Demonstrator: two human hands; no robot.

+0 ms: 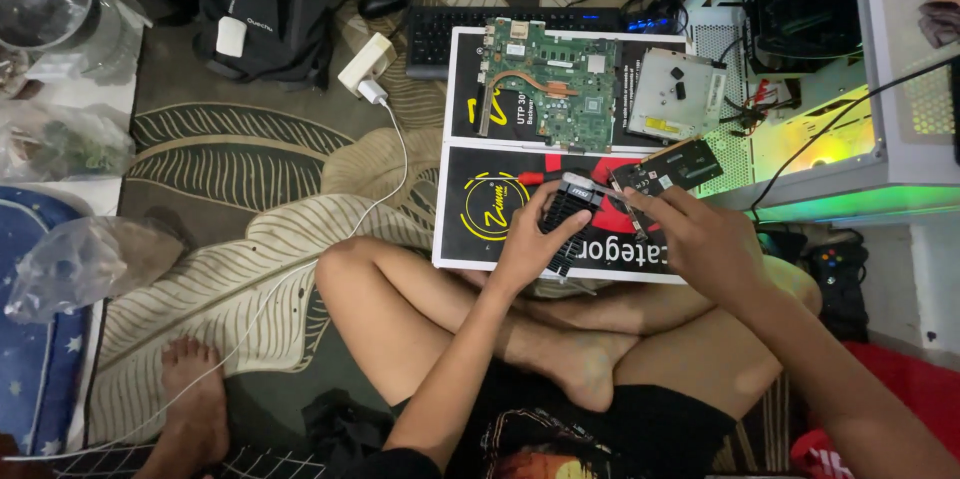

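Note:
I sit cross-legged on the floor. My left hand (535, 239) grips a black finned heatsink (568, 209) with a silvery top edge, held over the near part of a flat black cardboard box (470, 219). My right hand (700, 239) holds a thin tool (628, 209) whose tip points at the heatsink. A small black circuit card (668, 167) lies just beyond my right fingers. A red-handled tool (530, 179) lies beside the heatsink.
A green laptop motherboard (548, 84) and a silver drive (675, 94) lie farther back, near a keyboard (445, 34). An open lit computer case (850, 89) stands at right. A white charger and cable (370, 89), a black backpack (265, 4), plastic bags and another person's foot (195, 399) are at left.

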